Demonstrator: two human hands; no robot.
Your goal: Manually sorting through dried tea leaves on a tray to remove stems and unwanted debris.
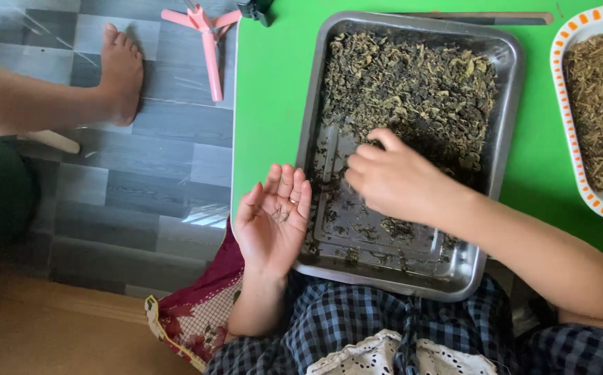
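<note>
Green tabletop (274, 104) bears a dented steel tray (506, 160); right hand (392, 177) pinches crumbly dried leaves (412, 87), left hand (274, 219) lies open.

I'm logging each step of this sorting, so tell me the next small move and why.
Probably the right hand carries its pinch to the left hand: its fingers are among the dried leaves in the metal tray, and the cupped left palm beside the tray already holds a few bits.

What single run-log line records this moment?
left hand: open, palm up, few bits | right hand: fingers in dried leaves | metal tray | green table
</note>
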